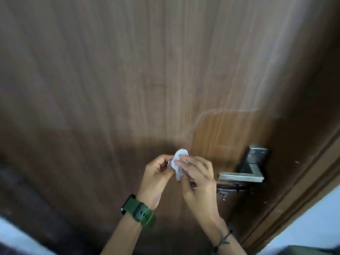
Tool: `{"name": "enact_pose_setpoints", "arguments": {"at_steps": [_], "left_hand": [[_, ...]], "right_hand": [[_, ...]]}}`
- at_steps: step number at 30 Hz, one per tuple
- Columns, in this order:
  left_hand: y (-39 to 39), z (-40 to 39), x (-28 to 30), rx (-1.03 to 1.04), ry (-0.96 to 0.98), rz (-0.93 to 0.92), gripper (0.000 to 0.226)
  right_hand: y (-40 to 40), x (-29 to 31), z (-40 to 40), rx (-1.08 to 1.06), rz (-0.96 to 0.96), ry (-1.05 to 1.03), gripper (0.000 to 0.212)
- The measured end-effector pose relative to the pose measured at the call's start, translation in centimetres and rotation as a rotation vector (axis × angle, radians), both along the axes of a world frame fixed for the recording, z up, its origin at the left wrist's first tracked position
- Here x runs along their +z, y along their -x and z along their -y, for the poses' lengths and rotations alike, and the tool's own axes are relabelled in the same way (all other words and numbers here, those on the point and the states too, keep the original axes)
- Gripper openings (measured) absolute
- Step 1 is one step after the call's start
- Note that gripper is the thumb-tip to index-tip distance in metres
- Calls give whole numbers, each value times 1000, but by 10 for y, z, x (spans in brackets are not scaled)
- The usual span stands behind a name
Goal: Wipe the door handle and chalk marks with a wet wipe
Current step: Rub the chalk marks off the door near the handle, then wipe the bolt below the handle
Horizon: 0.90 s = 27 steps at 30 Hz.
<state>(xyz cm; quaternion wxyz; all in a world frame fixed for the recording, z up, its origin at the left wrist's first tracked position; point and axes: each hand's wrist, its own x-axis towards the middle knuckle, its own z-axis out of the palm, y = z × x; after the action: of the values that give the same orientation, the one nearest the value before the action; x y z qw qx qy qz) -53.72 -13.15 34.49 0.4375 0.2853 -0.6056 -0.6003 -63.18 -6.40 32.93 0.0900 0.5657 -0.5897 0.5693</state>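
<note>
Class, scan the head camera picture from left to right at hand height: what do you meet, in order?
Green watch → left hand → white wipe → right hand → metal door handle → door frame.

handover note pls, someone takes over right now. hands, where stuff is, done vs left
Left hand and right hand: both pinch the crumpled wet wipe between them, held in front of the door, off its surface.
Door handle: to the right of the hands, untouched at this moment.
Done: a darker patch above the handle looks freshly wiped.
Left: a faint chalk line along the patch's edge; whether the handle is already wiped cannot be told.
</note>
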Motion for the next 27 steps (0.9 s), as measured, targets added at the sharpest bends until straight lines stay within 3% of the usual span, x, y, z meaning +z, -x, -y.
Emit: {"name": "enact_pose_setpoints", "arguments": {"at_steps": [4, 11, 17, 21, 27], "left_hand": [[-44, 15, 24, 103, 20, -58, 20], [-149, 26, 53, 319, 120, -77, 26], [-291, 16, 43, 594, 84, -41, 21], [-415, -14, 14, 869, -24, -42, 27], [-548, -65, -33, 1190, -137, 24, 15]], "right_hand": [[-23, 26, 24, 151, -109, -16, 40], [-115, 64, 71, 321, -145, 87, 18], [-258, 61, 93, 602, -174, 24, 20], [-387, 36, 97, 893, -197, -77, 22], [-543, -7, 71, 1238, -205, -255, 24]]}}
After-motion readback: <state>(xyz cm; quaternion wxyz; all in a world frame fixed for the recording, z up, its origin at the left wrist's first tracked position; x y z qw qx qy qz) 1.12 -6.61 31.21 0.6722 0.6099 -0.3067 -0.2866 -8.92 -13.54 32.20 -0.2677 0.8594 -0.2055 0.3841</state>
